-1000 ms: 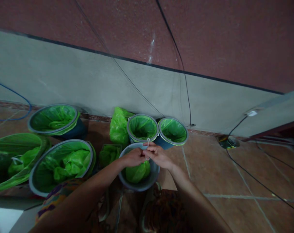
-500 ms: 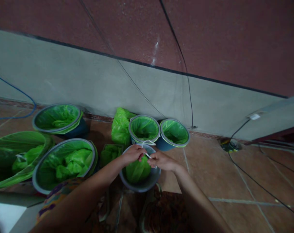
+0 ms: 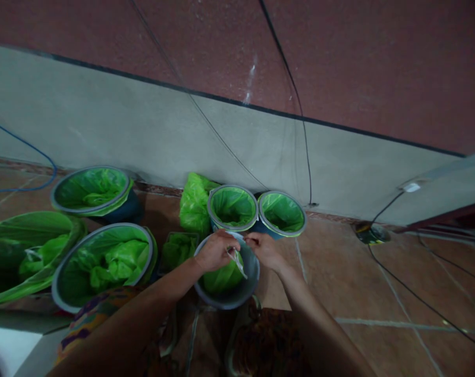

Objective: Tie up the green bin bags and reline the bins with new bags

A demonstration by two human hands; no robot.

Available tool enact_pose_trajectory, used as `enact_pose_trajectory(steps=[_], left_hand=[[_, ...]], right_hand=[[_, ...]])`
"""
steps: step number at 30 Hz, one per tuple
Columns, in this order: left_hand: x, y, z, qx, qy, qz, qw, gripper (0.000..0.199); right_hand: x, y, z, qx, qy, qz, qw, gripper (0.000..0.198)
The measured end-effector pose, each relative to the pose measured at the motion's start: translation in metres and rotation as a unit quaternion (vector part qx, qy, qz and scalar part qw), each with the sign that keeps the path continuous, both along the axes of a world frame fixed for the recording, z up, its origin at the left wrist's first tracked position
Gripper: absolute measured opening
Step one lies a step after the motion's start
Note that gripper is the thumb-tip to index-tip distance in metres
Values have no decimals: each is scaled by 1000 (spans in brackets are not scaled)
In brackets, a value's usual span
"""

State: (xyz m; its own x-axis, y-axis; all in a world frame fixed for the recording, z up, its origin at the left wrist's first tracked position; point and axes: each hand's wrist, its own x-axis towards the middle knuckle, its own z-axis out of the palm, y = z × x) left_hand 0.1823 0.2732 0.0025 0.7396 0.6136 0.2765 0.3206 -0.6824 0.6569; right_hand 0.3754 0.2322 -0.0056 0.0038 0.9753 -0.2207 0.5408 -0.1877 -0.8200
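Note:
A green plastic bag (image 3: 222, 278) lies in a grey bucket (image 3: 250, 285) in front of me. Over the bucket my left hand (image 3: 218, 252) is closed on the bag's white drawstring (image 3: 238, 262), whose end dangles below the fingers. Just to the right, above the bucket's far rim, my right hand (image 3: 264, 250) is also closed, its fingertips pinched together. Whatever sits between those fingertips is too small to make out. The hands are slightly apart.
Two green-lined buckets, one left (image 3: 222, 189) and one right (image 3: 296, 233), stand beyond my hands. A bulging green bag (image 3: 194, 201) leans by the wall. Several lined bins (image 3: 60, 272) stand left, near a small green-filled basket (image 3: 177, 248). Black cable (image 3: 414, 293) crosses the tiles right.
My hands have drawn apart, the right one moving slightly right and up. The white drawstring looped above the fingers before; now an end hangs beneath my left hand.

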Motion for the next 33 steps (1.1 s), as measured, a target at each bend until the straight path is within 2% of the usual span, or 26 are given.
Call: enact_pose_trajectory(steps=[2,5,7,11,15,19,22,24,26,28,31,33], left_hand=[[0,-3,0,25,-32,-7,999,18],[2,-6,-3,30,-87,11,996,18],[4,-7,-5,14,-134,42,990,19],[7,-8,-7,-47,-203,126,970,22],[6,-4,-7,-109,-207,141,962,20],[4,1,-12,-174,-200,133,955,12],[4,1,-15,-206,-194,137,949,13],[4,1,-15,-211,-176,124,953,15],[3,0,-16,-204,-146,112,962,18],[2,1,-19,-181,-101,116,971,19],[-2,3,-28,-133,13,149,980,19],[-4,2,-36,-110,91,166,976,17]], right_hand=[[-10,3,-3,31,116,38,992,20],[-23,2,-3,11,268,47,962,22],[-27,0,0,-18,294,21,955,26],[-25,-3,7,-51,284,-3,958,39],[-24,-4,10,-52,247,-46,967,43],[-26,-3,10,-39,215,-47,975,38],[-26,0,13,29,149,-32,988,30],[-26,0,18,86,76,-14,993,27],[-25,-1,24,108,-10,2,994,26],[-23,-2,26,91,-108,10,990,24],[-16,-5,17,10,-257,-1,966,18],[-9,-6,7,-49,-259,-16,965,15]])
